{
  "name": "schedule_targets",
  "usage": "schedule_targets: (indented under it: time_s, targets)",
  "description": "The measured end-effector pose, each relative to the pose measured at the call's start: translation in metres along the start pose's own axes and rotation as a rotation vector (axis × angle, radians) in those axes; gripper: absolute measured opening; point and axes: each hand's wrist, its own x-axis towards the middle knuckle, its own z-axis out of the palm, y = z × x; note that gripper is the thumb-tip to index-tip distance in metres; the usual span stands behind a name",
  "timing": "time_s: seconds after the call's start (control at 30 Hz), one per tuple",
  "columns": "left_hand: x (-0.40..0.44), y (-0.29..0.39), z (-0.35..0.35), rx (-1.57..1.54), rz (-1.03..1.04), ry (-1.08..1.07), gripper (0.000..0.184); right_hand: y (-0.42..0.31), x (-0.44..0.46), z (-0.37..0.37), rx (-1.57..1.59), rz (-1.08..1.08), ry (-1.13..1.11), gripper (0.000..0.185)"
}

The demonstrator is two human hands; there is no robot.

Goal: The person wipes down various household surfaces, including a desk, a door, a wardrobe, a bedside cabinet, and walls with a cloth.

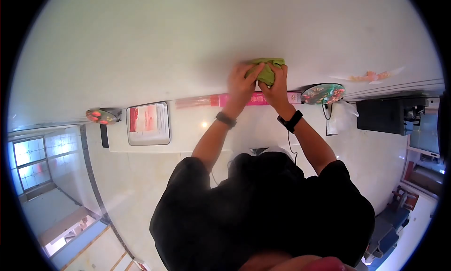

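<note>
A green cloth (267, 75) is bunched up against the pale wall (188, 40), high in the middle of the head view. My left hand (241, 85) grips its left side, slightly blurred, with a dark band on the wrist. On the right side, the fingers of my right hand (278, 86) are closed on the same cloth, below them a black watch (292, 121). Behind my wrists a long pink packet (258, 99) lies along the foot of the wall, with thin reddish sticks (195, 102) at its left end.
A tray (163, 138) with red and white papers lies left on the white surface. Round floral pieces stand at the right (324, 93) and far left (100, 116). Farther right are a white plastic bag (335, 123) and a black box (381, 116). A dark cable (291, 146) hangs near my body.
</note>
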Motion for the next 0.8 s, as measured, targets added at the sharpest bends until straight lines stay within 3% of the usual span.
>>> schedule_targets:
  time_s: [0.1, 0.33, 0.47, 0.8]
  targets:
    - [0.008, 0.015, 0.003, 0.016, 0.004, 0.020, 0.054, -0.008, 0.013, -0.024, 0.044, -0.021, -0.075, 0.059]
    - [0.100, 0.103, 0.043, -0.061, 0.192, 0.159, 0.051, -0.018, 0.063, -0.135, -0.004, -0.237, 0.217, 0.056]
    - [0.101, 0.126, 0.086, -0.047, 0.209, 0.095, 0.052, 0.014, 0.061, -0.174, 0.059, -0.122, 0.235, 0.053]
    - [0.004, 0.076, 0.119, 0.022, 0.072, -0.145, 0.051, 0.086, -0.004, -0.112, 0.030, 0.104, 0.077, 0.053]
